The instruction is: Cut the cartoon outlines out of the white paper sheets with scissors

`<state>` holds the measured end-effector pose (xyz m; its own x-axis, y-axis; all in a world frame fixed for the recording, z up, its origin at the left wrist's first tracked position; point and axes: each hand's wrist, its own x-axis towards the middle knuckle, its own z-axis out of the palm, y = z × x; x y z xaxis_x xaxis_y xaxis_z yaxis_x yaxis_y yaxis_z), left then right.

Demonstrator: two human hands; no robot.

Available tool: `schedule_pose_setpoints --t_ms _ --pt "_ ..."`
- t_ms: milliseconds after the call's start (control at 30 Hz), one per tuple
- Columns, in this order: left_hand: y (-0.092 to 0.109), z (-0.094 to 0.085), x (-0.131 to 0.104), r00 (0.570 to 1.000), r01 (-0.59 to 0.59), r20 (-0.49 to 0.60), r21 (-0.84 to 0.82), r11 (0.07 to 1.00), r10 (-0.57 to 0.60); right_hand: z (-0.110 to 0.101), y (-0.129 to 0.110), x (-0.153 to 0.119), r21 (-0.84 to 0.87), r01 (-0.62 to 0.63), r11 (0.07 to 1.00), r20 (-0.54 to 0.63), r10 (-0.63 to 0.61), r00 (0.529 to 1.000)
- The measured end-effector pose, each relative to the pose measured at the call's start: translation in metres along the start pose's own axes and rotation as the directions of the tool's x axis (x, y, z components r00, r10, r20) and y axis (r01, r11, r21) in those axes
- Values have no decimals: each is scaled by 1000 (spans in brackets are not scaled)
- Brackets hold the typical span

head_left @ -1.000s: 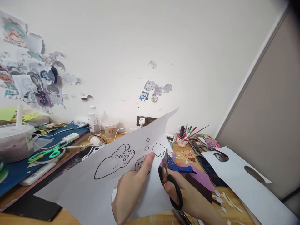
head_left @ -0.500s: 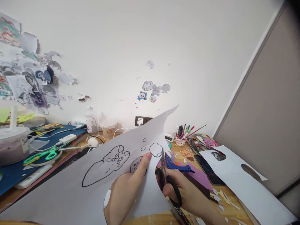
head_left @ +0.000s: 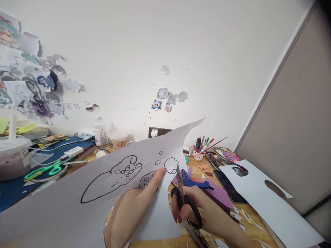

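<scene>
A large white paper sheet (head_left: 103, 172) with black line drawings is gripped by my left hand (head_left: 137, 203), the thumb pressed on top beside a small round drawing (head_left: 171, 165). The fingers of that hand are hidden behind the sheet. My right hand (head_left: 199, 206) has its fingers through the black handles of a pair of scissors (head_left: 180, 182). The blades point up and meet the sheet at the right edge of the round drawing. A long outlined drawing (head_left: 111, 177) lies left of my thumb, and another is partly covered by my left hand.
Right of my hands lie a blue glue gun (head_left: 195, 182), a dark phone (head_left: 230, 187), a cut white sheet (head_left: 271, 203) and paper scraps. A cup of pens (head_left: 198, 153) stands behind. Green-handled scissors (head_left: 46, 170) and a lidded cup (head_left: 14, 156) are at left.
The paper sheet has tilted and shifted slightly, its long drawing moving left and its far corner right. The scissors stay at the round drawing's right edge, a little further left.
</scene>
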<state>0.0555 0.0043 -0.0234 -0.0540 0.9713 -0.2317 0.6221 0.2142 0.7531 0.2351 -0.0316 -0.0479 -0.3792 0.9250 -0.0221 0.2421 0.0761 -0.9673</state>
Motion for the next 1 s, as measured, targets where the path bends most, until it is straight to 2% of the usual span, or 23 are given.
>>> schedule_pose_setpoints --t_ms 100,233,400,533,667,833,1000 --pt "0 -1 0 995 73 69 24 997 -75 0 1 -1 5 -15 1000 -1 15 1000" --pt "-1 -1 1 992 49 114 9 999 -50 0 2 -1 14 -19 1000 -4 19 1000" --pt "-1 -2 0 993 36 112 36 999 -40 -1 3 -1 30 -28 999 2 27 1000" --pt "3 -6 -3 986 34 160 35 999 -40 -2 3 -2 13 -37 999 -2 37 999" --pt "10 -12 -7 988 49 147 46 998 -55 -4 3 -2 -2 -40 999 11 40 999" --pt "14 -15 -10 974 60 218 52 997 -70 -6 2 -1 -48 -54 997 -4 53 999" --pt "7 -11 -6 986 38 163 60 998 -47 -7 -2 -4 -37 -72 997 -1 72 997"
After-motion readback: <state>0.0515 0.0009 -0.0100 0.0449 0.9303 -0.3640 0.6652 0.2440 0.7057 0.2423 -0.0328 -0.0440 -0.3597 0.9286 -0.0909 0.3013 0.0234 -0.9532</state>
